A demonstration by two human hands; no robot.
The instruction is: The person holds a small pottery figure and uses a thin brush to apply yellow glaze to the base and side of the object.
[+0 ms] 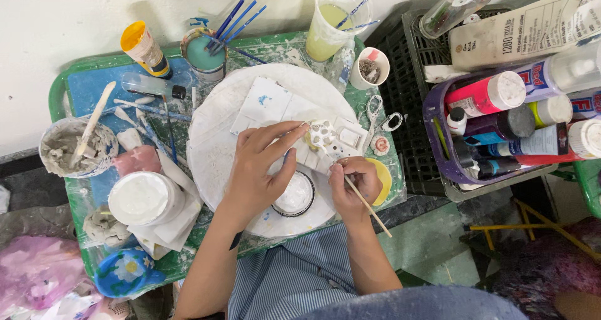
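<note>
Steady the small white clay piece on the round white board with left hand fingers spread over it, right hand pinched shut on the thin wooden brush, stroking lightly, tip barely loaded.

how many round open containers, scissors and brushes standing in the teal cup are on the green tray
Round open containers: 5 – grey clay tub, teal cup, tall yellow-green cup, small white cup, white paint dish
Scissors: 1
Blue brushes in the teal cup: about 3
Total: about 9
The left hand steadies a small white clay piece; the right hand holds a thin wooden stick.
</note>
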